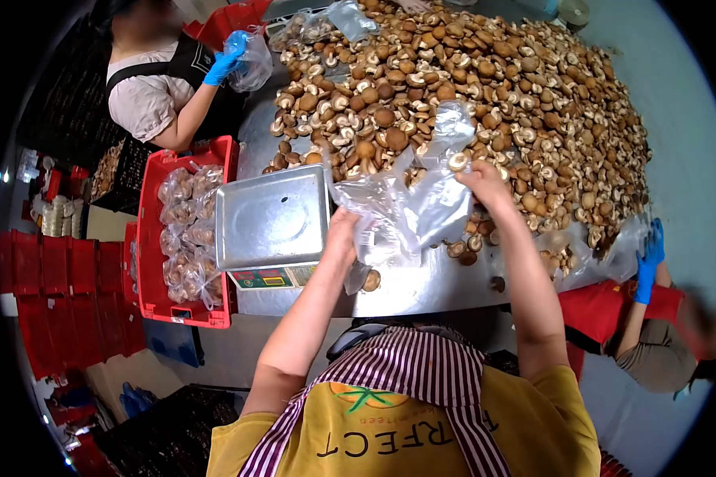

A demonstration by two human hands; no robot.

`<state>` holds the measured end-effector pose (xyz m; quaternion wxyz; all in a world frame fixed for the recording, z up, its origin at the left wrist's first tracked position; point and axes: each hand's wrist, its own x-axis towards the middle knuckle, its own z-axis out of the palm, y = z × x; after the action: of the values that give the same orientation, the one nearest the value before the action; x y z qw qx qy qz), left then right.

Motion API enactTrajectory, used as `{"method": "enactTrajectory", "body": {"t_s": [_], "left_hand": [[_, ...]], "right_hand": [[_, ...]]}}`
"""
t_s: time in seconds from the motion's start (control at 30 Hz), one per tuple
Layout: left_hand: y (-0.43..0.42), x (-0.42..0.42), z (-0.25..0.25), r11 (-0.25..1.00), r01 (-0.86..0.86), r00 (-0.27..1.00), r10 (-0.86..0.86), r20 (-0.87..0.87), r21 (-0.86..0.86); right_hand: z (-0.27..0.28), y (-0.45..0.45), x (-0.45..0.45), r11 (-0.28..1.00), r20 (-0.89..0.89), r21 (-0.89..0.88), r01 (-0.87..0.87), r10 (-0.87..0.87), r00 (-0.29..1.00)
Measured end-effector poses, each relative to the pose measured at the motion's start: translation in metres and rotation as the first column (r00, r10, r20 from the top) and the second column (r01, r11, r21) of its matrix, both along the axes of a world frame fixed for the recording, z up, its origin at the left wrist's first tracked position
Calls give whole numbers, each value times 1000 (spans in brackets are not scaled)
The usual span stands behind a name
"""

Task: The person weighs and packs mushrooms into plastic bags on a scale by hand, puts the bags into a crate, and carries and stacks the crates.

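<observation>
left hand [343, 234] gripping a clear bag [383, 213], right hand [485, 185] pinching a mushroom [458, 161], big mushroom pile [553, 119] behind, metal-topped scale [270, 219] beside left hand

Bare steel strip [437, 292]; scale [272, 219] left, mushrooms [493, 103] beyond

A metal table [445, 285] with a shiny grey top fills the middle. Pale, smooth floor [680, 111] shows along the right side, and more lies at the lower left. Red crates [70, 306] are stacked at the left, with dark crates [60, 131] above them in the view. Small, bright lights [5, 176] glint near the dark left edge
</observation>
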<state>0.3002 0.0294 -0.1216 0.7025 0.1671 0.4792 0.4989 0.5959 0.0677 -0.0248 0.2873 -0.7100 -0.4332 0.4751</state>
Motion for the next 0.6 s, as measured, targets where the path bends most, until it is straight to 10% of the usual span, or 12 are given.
{"method": "enactTrajectory", "body": {"t_s": [0.33,0.4,0.5,0.6], "left_hand": [[-92,-24,27,963,-264,942,246,-227,-53],[-109,-22,26,960,-273,945,258,-203,-54],[-123,-17,20,958,-282,952,274,-135,-45],[-125,-7,21,984,-180,971,179,-160,7]], "right_hand": [[79,72,133,961,81,171,219,-235,969],[54,103,186,811,-345,329,483,-373,861],[12,110,227,745,381,598,296,-589,712],[52,27,88,906,226,393,160,-263,938]]}}
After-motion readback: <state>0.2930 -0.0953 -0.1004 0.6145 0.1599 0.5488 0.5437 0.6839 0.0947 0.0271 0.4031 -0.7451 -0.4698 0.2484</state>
